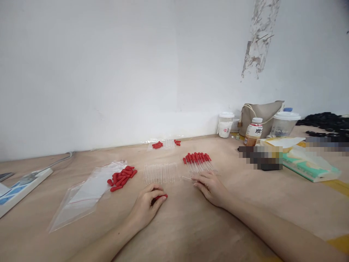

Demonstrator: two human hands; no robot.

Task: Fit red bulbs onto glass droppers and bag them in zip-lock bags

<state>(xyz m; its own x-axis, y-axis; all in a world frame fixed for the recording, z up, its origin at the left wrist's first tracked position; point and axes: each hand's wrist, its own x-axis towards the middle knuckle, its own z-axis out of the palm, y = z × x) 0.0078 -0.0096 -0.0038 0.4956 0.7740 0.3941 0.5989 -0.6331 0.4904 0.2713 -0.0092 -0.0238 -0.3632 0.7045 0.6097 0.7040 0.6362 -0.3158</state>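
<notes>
The left hand (145, 205) pinches a red bulb (165, 195); the right hand (214, 189) holds a clear tube (186, 178). Capped tubes (198, 162) beyond look done; bare tubes (160, 173), middle, and loose bulbs (122, 178), left, are unjoined.

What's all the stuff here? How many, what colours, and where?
Red bulbs: many, red, left
Clear bags: some, clear, left
Clear tubes: one row, clear, middle
Droppers: one row, red tops, right of the tubes
Packet: at least one, clear, near the wall
Power strip: one, white, far left
Cups: two, white lids, back right
Bottle: one, brown, between cups
Pouch: one, greyish, behind bottle
Soft pack: one, green and white, right
Blurred thing: unclear count, dark, right
Black pile: one, black, far right
Tabletop: one, brown, underneath
Wall: one, white, behind
Left hand: one, centre, holding red bulb
Right hand: one, right of centre, holding clear tube
</notes>
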